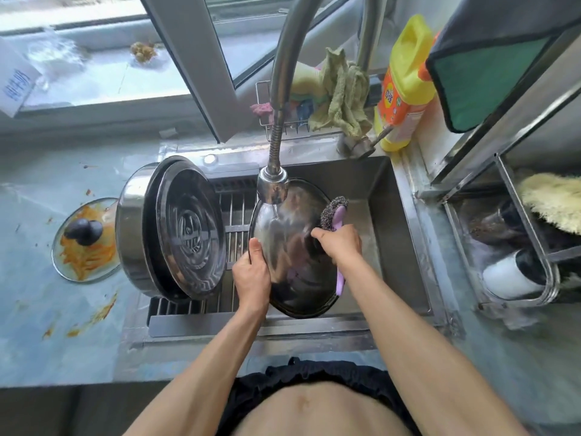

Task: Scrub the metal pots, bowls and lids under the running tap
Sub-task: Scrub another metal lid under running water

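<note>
Nearest the lens, we are holding a metal lid [292, 247] tilted over the sink [396, 196]. Our left hand [251, 273] is gripping its left rim, thumb on the shiny face. Our right hand [341, 243] is curling round the purple handle of a steel-wool scrubber [334, 214], pressing it against the lid's upper right. Water from the tap [273, 187] is striking the lid's upper part.

Risks, as we judge them: the wet rim is slipping from a one-hand grip if we scrub hard; spray is deflecting onto the table [41, 309].

Containers: a steel pot [132, 221] is lying on its side on the sink rack, with what looks like another lid [190, 234] leaning in its mouth. A glass lid [86, 240] on the table is carrying orange food scraps. The wire basket [267, 89] behind the tap is holding cloths.
</note>
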Demonstrator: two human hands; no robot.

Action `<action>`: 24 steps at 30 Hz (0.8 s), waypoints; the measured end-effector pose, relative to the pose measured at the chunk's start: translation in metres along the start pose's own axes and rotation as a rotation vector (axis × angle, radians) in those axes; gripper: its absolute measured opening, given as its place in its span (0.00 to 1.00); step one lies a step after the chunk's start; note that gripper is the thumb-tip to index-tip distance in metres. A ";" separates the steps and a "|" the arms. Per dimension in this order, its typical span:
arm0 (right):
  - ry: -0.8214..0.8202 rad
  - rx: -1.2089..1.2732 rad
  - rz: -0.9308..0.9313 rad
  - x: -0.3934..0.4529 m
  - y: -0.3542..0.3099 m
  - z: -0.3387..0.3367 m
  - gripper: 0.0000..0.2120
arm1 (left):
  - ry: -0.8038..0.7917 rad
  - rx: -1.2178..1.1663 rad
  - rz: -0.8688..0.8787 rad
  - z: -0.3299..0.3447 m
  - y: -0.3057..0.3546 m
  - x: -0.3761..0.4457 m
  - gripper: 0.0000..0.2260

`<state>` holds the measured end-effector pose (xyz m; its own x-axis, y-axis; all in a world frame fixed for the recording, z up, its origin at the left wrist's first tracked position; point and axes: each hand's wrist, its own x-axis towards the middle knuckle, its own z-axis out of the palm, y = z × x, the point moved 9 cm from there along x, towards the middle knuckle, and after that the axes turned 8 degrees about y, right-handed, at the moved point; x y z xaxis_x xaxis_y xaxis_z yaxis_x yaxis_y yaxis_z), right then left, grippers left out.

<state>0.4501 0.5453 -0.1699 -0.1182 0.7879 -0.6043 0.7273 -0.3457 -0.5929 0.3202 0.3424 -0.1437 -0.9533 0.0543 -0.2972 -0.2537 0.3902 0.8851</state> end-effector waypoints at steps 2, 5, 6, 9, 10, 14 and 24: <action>-0.017 -0.029 0.012 -0.001 -0.004 0.002 0.36 | -0.002 -0.017 0.014 -0.002 0.005 -0.003 0.24; -0.062 -0.020 0.048 0.000 0.001 0.007 0.42 | -0.015 -0.045 -0.008 -0.004 0.000 -0.003 0.26; -0.069 -0.006 0.048 -0.001 0.002 0.006 0.37 | -0.028 -0.038 -0.011 -0.004 -0.004 -0.002 0.27; -0.042 0.071 -0.022 0.002 0.002 0.002 0.30 | -0.131 -0.005 0.017 0.002 -0.007 0.001 0.24; -0.035 0.096 -0.058 0.001 0.001 0.000 0.30 | -0.176 0.027 0.049 0.003 -0.004 0.003 0.21; -0.067 0.107 -0.260 -0.005 -0.008 -0.007 0.35 | -0.277 0.196 0.122 0.009 0.027 0.034 0.15; 0.042 -0.335 -0.733 -0.028 -0.044 -0.019 0.14 | -0.216 0.433 0.406 0.047 0.086 0.048 0.25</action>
<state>0.4339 0.5481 -0.1168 -0.6228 0.7761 -0.0990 0.6396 0.4322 -0.6357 0.2599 0.4223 -0.0986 -0.8935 0.4430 -0.0735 0.2541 0.6337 0.7307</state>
